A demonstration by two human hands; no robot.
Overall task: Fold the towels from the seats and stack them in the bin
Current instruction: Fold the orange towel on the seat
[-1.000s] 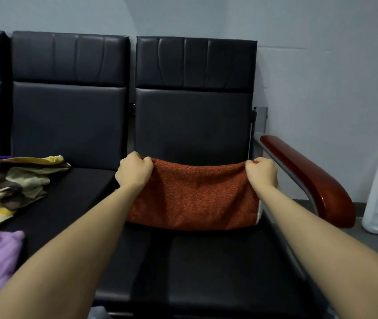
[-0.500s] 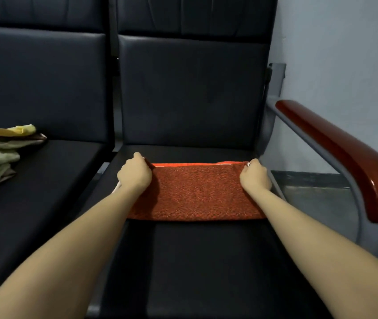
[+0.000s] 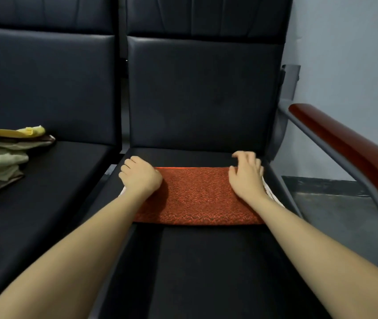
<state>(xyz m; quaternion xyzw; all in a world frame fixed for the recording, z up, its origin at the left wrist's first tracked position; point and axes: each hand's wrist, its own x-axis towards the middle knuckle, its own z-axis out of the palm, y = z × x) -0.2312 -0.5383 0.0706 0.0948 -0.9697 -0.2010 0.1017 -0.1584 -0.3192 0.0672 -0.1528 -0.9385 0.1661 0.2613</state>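
Two hands: I see my left hand (image 3: 140, 178) and right hand (image 3: 247, 174) at the two ends of a folded rust-red woven towel (image 3: 197, 196).
Towel position: it lies flat as a wide band across the black padded seat cushion (image 3: 206, 261), near the backrest.
Left grip: knuckles curled at the towel's left end; I cannot tell whether the fingers pinch cloth or only rest on it.
Right grip: fingers spread and loosely bent, lying on the towel's right far corner, pinching nothing I can see.
Handling: I judge it soft, light and limp; the coarse weave should resist sliding, and the layers could slip apart if lifted by one end.
Where to hold: both short ends, pinching all layers together.
Other cloths: a crumpled yellow-green and brown towel pile (image 3: 1, 157) sits on the neighbouring seat.
Bin: not in view.
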